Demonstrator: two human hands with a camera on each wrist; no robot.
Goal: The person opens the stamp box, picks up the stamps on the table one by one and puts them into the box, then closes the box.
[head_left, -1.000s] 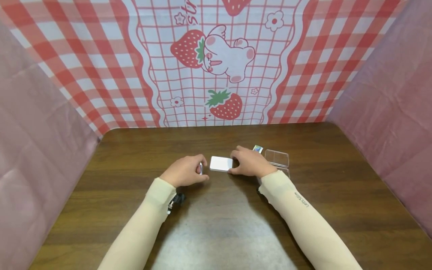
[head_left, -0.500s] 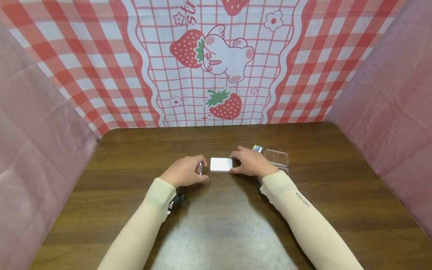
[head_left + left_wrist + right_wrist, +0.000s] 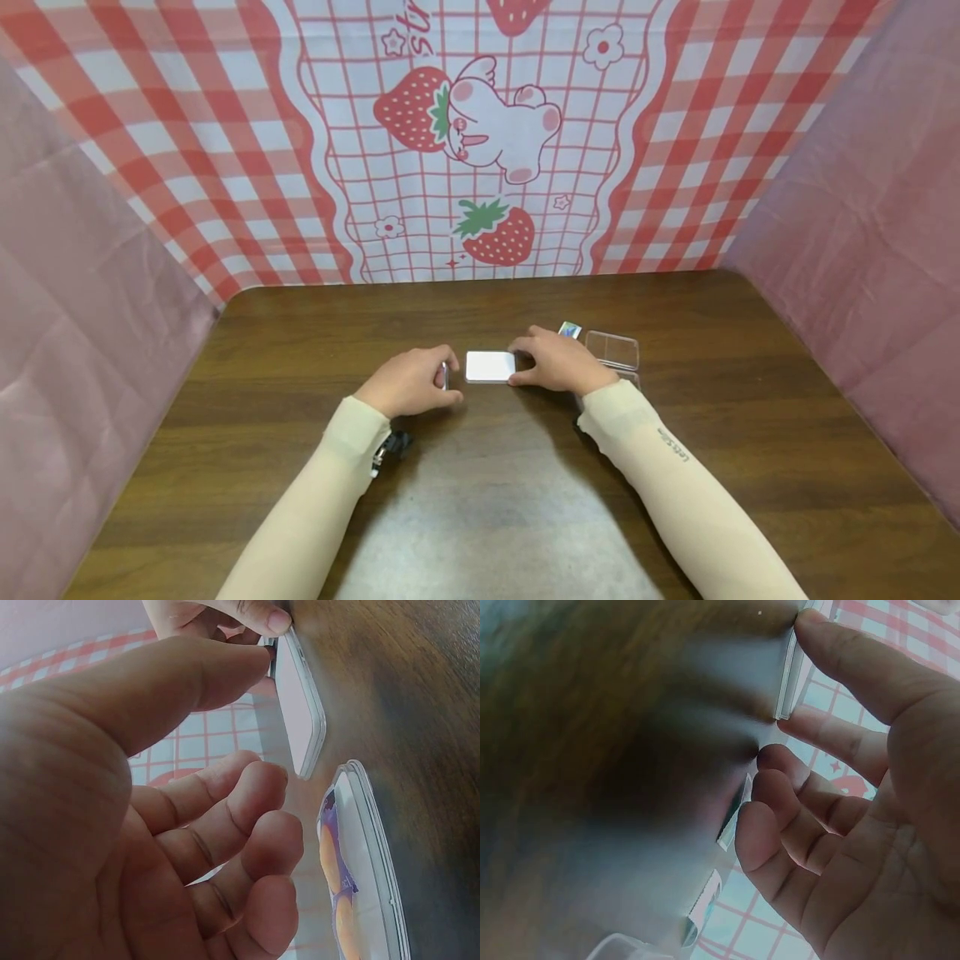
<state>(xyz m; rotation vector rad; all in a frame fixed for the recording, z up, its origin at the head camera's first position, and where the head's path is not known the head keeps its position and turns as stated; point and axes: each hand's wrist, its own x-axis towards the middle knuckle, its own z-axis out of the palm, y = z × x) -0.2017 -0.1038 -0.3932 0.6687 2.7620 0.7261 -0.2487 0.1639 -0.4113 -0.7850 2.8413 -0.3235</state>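
hidden: picture case (image 3: 360, 847) is mostly under the left hand (image 3: 408, 382) in the head view, only a thin sliver showing between thumb and fingers; left wrist view cuts off its near end. the left hand is loosely curled over it, grasping nothing visible. clear box (image 3: 612, 352) has one half partly behind the right sleeve (image 3: 637, 429); contents not readable. prints on the small cards (image 3: 703, 906) too blurred to make out.

the right hand (image 3: 557, 362) pinches the right end of the white case (image 3: 491, 367) between thumb and a finger. white case is level, roughly midway between the tabletop's (image 3: 480, 525) left and right edges, nearer the far edge; cannot tell whether fully down on the wood.

room: narrow gap from left fingertips to white case; wood with pale glare toward the near side. printed cloth (image 3: 502, 142) stands along the far edge. clear box and cards sit close beyond the right hand, toward the far right corner.
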